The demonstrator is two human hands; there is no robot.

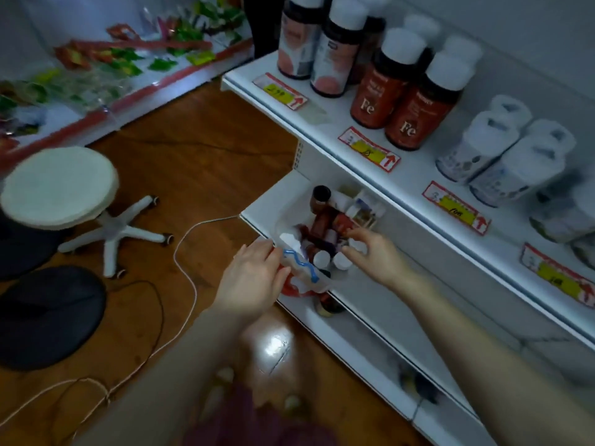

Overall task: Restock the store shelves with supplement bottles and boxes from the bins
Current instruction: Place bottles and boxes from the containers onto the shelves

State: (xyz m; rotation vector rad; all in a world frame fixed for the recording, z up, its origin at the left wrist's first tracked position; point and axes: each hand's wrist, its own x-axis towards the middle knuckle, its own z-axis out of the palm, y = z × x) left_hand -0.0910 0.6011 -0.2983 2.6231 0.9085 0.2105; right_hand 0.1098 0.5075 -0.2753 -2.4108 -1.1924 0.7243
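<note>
1. The clear bin [287,217] sits at the left front corner of the lower shelf [386,304]. It is crammed with supplement bottles [325,220] lying and standing at all angles (mostly dark brown, with a few white caps showing).
2. The right hand [373,255] is over the bin's right side, thumb and fingers curled in a narrow pinch round a white-capped bottle [359,246].
3. The left hand [254,278] is at the bin's near edge, holding a white-and-red packet [302,272] with a blue wavy line. The packet juts past the shelf's front edge.
4. On the upper shelf [338,104], red-brown bottles marked Fe [415,111] stand near the front edge. Pink-labelled bottles [335,56] are towards its left corner and pale white bottles [502,162] to the right.
5. Red-and-yellow price tags [368,149] run along that shelf's front edge.
6. On the wooden floor [199,156], a white-cushioned stool [61,185] on castors stands well apart from the shelves. A white cable [186,252] trails from the lower shelf's corner.
</note>
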